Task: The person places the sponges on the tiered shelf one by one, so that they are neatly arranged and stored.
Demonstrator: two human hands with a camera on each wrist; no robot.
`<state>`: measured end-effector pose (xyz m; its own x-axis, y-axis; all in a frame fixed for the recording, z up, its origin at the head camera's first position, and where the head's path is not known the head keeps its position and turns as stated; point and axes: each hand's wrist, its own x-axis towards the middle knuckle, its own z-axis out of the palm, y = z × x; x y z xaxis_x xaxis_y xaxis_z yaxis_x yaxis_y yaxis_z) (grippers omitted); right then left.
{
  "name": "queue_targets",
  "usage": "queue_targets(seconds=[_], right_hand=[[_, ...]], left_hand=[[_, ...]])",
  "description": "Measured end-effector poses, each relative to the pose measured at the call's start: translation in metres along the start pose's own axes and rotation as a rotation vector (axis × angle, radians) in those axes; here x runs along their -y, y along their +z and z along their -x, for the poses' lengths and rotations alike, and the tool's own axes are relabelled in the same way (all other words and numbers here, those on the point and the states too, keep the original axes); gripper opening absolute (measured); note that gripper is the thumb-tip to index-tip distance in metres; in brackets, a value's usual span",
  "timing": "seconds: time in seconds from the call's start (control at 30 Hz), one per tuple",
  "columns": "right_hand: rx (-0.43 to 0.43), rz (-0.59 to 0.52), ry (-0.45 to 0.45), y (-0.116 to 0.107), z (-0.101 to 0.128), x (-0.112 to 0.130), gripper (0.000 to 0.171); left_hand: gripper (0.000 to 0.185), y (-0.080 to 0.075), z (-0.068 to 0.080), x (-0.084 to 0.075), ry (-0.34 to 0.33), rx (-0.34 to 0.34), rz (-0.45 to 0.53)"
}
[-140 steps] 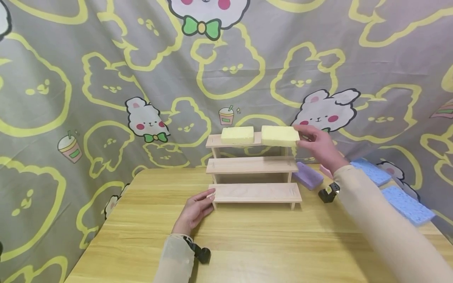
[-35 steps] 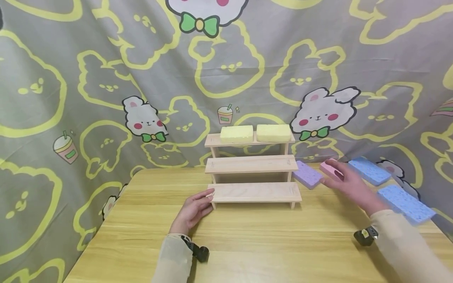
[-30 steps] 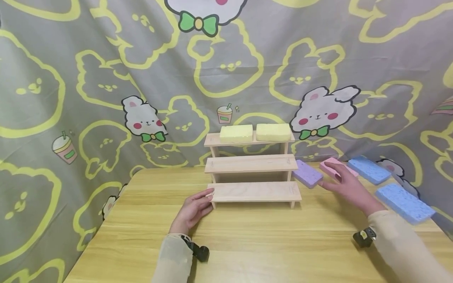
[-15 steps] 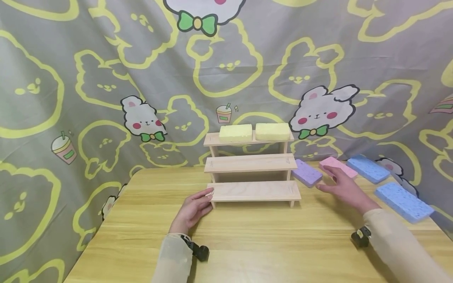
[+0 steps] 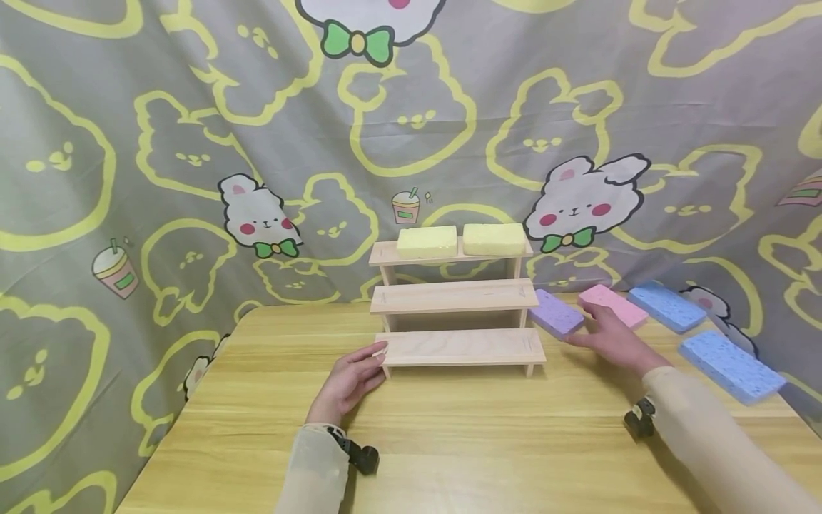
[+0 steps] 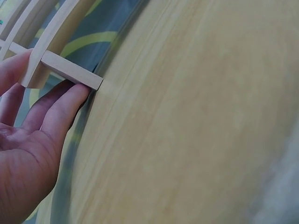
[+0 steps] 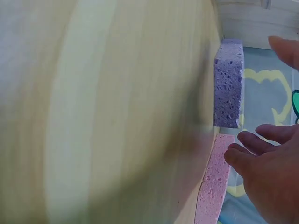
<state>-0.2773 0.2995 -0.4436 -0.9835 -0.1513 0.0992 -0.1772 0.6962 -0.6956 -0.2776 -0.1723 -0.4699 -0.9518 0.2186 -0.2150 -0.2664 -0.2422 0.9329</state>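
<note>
The left hand is gripping the shelf; right of the shelf, the right hand, thumb and fingers apart, is shifting from the pink sponge toward the purple sponge, seemingly within reach.

Plain cream sleeves are worn with small black wrist cameras.

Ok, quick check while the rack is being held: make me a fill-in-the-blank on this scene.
1. Both yellow sponges rest on the ____ tier of the wooden rack.
2. The left hand grips the left end of the ____ tier.
3. On the table, the pink sponge lies between the ____ sponge and a blue sponge.
4. The rack has ____ tiers in all.

Missing words: top; bottom; purple; three.
</note>
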Motion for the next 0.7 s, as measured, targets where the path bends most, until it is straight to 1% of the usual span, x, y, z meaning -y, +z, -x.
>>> queue_targets(seconds=[0.17,0.37,0.47,0.6,0.7], right_hand=[[-0.002,0.041,-0.011,0.002,-0.009,0.000,0.090],[-0.008,0.092,-0.005,0.004,-0.015,0.000,0.090],[-0.017,0.120,0.003,0.005,-0.018,-0.002,0.081],[-0.034,0.163,-0.003,0.007,-0.022,-0.003,0.071],[-0.028,0.188,0.013,0.008,-0.023,-0.003,0.076]], left_hand=[[0.041,0.000,0.001,-0.001,-0.003,0.003,0.006],[0.042,-0.001,0.000,-0.001,-0.007,0.002,0.006],[0.043,-0.001,0.001,0.000,-0.005,0.005,-0.005],[0.043,-0.001,0.001,0.000,-0.015,-0.007,-0.001],[0.042,-0.001,0.000,0.000,-0.016,-0.010,0.002]])
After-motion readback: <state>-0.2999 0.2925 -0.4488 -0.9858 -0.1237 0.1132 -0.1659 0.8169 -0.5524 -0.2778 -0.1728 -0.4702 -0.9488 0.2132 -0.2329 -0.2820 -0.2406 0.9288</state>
